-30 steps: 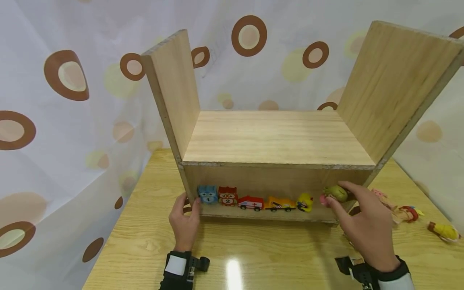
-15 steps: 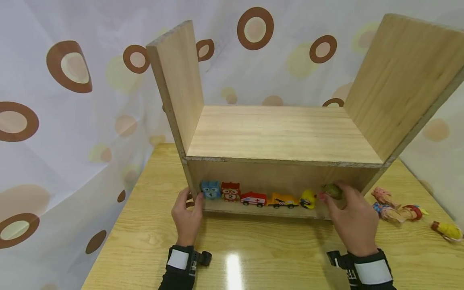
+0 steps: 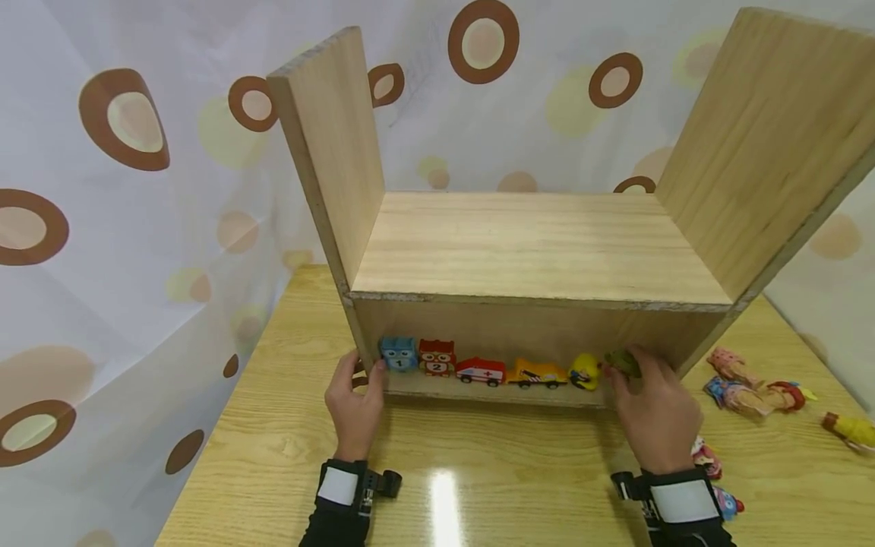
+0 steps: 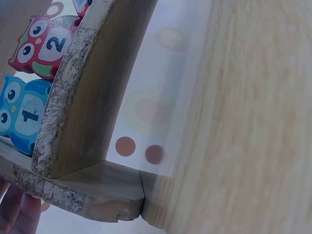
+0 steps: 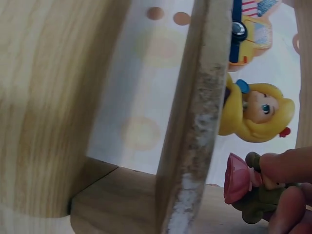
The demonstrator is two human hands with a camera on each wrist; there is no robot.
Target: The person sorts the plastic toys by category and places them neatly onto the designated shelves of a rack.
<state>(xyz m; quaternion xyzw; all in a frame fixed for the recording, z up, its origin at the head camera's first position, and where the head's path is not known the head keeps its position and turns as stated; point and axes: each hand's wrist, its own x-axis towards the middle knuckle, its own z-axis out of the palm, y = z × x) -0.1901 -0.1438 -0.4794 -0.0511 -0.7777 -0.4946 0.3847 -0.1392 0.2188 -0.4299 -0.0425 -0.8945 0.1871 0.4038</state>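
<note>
Green doll — pinched in my right hand, beside the yellow-haired doll; my left hand grips the shelf side.

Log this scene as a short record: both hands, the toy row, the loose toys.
Left hand: grips the wooden shelf at its left side
Right hand: pinches the green-and-pink figure
Lower row, left to right: blue owl, red owl, ambulance, orange truck, yellow-haired doll
Table, right side: several small figures
</note>
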